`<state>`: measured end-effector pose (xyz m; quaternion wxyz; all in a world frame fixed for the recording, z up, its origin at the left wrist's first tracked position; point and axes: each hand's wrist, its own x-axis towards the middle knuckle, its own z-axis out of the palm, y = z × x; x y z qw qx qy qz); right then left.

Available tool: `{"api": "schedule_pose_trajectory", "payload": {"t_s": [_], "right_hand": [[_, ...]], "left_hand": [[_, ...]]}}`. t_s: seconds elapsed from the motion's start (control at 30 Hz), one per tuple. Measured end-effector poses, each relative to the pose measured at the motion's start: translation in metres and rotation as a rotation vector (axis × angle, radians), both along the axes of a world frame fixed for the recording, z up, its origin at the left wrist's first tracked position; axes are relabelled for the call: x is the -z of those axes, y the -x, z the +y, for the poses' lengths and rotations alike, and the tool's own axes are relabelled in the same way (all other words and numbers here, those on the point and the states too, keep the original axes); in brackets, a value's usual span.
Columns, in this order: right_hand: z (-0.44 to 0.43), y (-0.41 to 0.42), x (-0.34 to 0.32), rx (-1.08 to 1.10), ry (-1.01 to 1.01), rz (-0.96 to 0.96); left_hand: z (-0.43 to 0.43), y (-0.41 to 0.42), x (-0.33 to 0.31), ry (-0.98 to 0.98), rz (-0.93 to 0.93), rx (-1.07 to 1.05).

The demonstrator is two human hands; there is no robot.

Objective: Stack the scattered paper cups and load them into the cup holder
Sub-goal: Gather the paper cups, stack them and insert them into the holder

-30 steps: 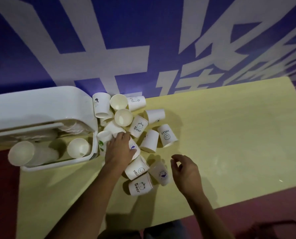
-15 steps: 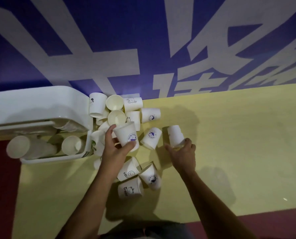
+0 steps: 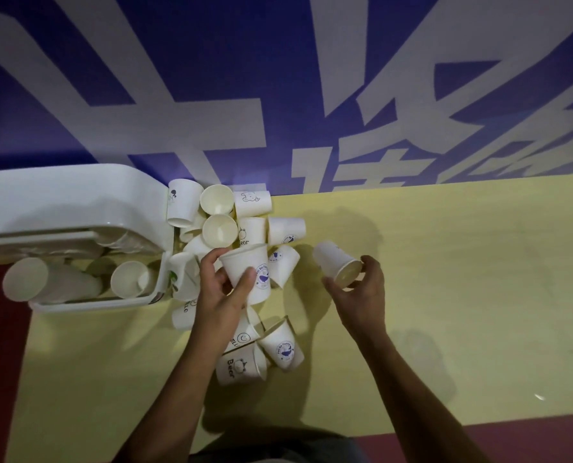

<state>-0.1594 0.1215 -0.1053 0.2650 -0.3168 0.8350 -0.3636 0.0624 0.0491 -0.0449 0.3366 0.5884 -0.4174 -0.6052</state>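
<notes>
A white paper cup with a blue whale print point(image 3: 250, 274) was held over the pile by the left hand point(image 3: 223, 292), with thumb and fingers curled round its wall. A second white paper cup point(image 3: 335, 264), tilted with its mouth toward the person, was gripped near the rim by the curled fingers of the right hand point(image 3: 362, 295) (no print could be seen on it). The other scattered white paper cups point(image 3: 218, 230) were lying on the pale yellow table point(image 3: 462, 295), many on their sides, just beside the white plastic cup holder point(image 3: 61, 202), in which stacked cups point(image 3: 28, 279) were kept. Behind, a blue wall with large white characters point(image 3: 185, 55) was seen.
</notes>
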Motion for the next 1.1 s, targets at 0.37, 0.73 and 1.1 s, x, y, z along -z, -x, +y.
{"api": "schedule_pose_trajectory", "payload": {"t_s": [0.37,0.73,1.1], "right_hand": [[-0.034,-0.096,-0.072,-0.291,0.225,0.009],[-0.085,-0.249,-0.079,-0.528,0.323,0.015],[-0.121,-0.308,-0.050,-0.672,0.192,0.107]], "left_hand": [[-0.004,-0.095,-0.008,0.103,-0.006,-0.026],[-0.008,-0.237,-0.007,0.149,-0.081,-0.094],[-0.017,-0.300,0.005,0.164,-0.176,-0.072]]}}
